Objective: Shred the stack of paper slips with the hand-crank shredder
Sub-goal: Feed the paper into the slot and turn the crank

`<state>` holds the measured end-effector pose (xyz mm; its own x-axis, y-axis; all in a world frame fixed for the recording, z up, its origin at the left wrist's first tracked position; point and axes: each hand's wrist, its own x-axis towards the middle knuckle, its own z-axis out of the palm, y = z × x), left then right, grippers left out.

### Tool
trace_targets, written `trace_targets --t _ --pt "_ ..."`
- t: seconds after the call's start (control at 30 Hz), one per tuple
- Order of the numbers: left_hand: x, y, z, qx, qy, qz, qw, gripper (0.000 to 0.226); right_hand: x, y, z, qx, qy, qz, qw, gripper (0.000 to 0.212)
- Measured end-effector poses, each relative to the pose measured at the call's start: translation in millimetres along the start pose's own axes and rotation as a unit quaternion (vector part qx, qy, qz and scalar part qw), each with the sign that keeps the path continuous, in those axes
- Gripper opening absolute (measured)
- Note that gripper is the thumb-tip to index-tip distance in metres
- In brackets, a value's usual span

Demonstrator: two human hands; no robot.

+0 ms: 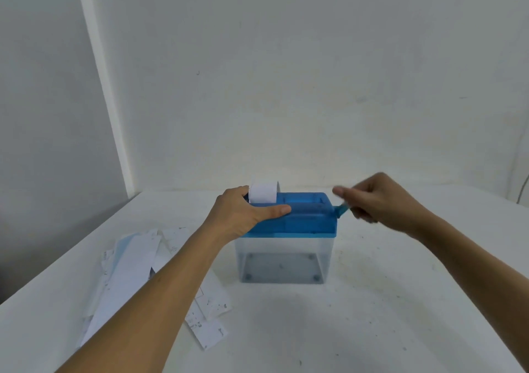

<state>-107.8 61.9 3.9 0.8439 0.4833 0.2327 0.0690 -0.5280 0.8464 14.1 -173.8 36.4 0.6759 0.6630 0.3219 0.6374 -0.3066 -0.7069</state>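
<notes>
The hand-crank shredder has a blue top on a clear plastic bin and stands mid-table. A white paper slip sticks up, curled, from the slot at the top's left end. My left hand grips the left end of the blue top, thumb along the front, fingers behind beside the slip. My right hand, blurred, holds the blue crank handle at the shredder's right side. The stack of paper slips lies spread on the table to the left, partly under my left forearm.
The white table meets a pale wall behind and its left edge runs diagonally at the left. A few printed slips lie nearer me, under the left arm. A dark cable hangs at the far right.
</notes>
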Motion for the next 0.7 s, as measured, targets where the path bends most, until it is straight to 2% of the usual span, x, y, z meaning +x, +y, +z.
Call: trace_targets --t 0.13,0.23,0.33,0.43,0.5,0.63,0.7 --pt "-5.6 -1.0 -1.7 -0.016 -0.001 0.005 1.000 0.064 24.5 -2.5 -1.5 0.043 0.093 0.008 0.995 0.049" --pt "-6.7 -4.7 -4.0 -0.019 -0.010 0.008 1.000 0.066 43.8 4.5 3.5 0.066 0.116 0.023 0.991 0.051" --pt "-7.9 -12.6 -5.8 -0.020 -0.025 0.017 0.999 0.092 61.5 11.0 13.8 0.096 0.145 0.043 0.984 0.045" --pt "-8.0 -18.7 -5.3 -0.034 -0.028 0.028 0.999 0.098 72.2 20.4 29.2 0.116 0.169 0.081 0.975 0.040" --pt "-7.8 -19.7 -4.2 -0.031 -0.022 0.031 0.999 0.100 69.9 32.6 42.7 0.112 0.163 0.115 0.974 0.040" --pt "-5.6 -20.6 -4.8 -0.005 -0.015 0.028 0.999 0.109 43.6 61.5 72.7 0.041 0.086 0.193 0.977 0.032" --pt "-4.5 -19.6 -6.1 0.006 -0.019 0.031 0.999 0.109 24.9 68.2 79.6 0.038 0.096 0.190 0.976 0.041"
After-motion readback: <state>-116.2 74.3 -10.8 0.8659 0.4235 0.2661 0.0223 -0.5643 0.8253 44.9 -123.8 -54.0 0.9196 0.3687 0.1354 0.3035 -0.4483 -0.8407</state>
